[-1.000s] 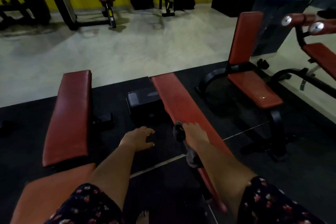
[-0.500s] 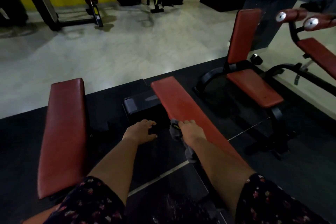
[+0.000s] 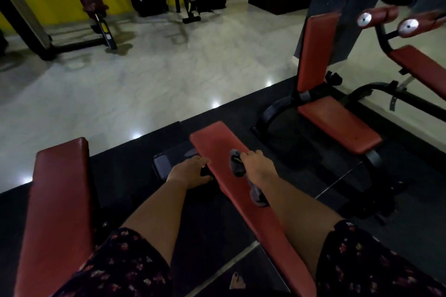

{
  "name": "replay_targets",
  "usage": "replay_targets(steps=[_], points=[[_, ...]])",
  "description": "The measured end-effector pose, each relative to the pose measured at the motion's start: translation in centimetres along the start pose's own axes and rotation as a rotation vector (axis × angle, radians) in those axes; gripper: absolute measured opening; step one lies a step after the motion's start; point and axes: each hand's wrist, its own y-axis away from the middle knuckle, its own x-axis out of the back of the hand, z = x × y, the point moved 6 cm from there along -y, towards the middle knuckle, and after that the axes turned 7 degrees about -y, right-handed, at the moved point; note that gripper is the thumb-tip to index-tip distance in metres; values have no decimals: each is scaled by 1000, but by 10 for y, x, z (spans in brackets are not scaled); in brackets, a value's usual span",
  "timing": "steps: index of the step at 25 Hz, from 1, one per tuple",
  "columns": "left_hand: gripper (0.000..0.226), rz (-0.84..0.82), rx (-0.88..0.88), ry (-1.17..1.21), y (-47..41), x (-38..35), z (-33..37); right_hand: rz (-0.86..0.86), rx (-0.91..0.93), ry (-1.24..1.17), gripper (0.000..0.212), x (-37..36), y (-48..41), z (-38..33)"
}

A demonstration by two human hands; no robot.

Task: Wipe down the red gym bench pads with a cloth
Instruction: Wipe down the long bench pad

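A long red bench pad (image 3: 243, 190) runs from the lower right toward the middle of the view. My right hand (image 3: 257, 165) grips a dark grey cloth (image 3: 237, 165) and presses it onto the pad near its far end; a tail of the cloth hangs back under my wrist. My left hand (image 3: 189, 171) sits at the pad's left edge, fingers bent round the edge beside a black block. A second red pad (image 3: 56, 205) lies parallel on the left.
A black block (image 3: 169, 159) stands left of the middle pad. An upright red seat bench (image 3: 335, 113) is on the right, with a roller-pad machine (image 3: 410, 55) beyond it. Black rubber mat underfoot, pale tile floor and more machines by the yellow wall behind.
My right hand has slid the cloth from the pad's left edge forward and onto its top, toward the far end. My left hand moved forward to the pad's left edge.
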Motion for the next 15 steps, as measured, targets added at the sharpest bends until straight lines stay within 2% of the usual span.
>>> replay_targets(steps=[6, 9, 15], points=[[62, -15, -51, -4, -61, 16, -7, -13, -93, -34, 33, 9, -44, 27], [60, -23, -87, 66, -99, 21, -18, -20, -150, -16, 37, 8, -67, 31], [61, -117, -153, 102, -175, 34, -58, -16, -299, -15, 38, 13, -129, 26]])
